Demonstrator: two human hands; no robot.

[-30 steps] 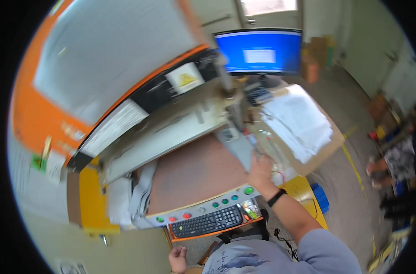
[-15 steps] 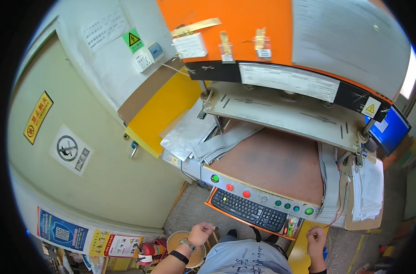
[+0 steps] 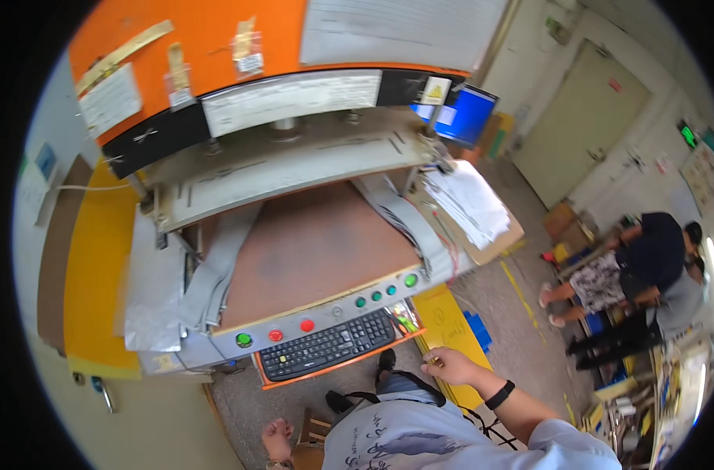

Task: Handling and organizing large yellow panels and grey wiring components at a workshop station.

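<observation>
Right hand (image 3: pixel 449 365) just right of the black keyboard (image 3: pixel 329 346), grip pinching a small yellowish piece, kept clear of the keys. Left hand (image 3: pixel 276 436) below keyboard, clenched, empty.

Orange machine housing (image 3: pixel 216 31), brown press bed (image 3: pixel 310 243), black keyboard (image 3: pixel 329 346), red and green buttons (image 3: pixel 307 324), blue screen (image 3: pixel 466 116)

Right hand (image 3: pixel 448 365) below black keyboard (image 3: pixel 328 345) of orange press machine (image 3: pixel 216 47).
</observation>
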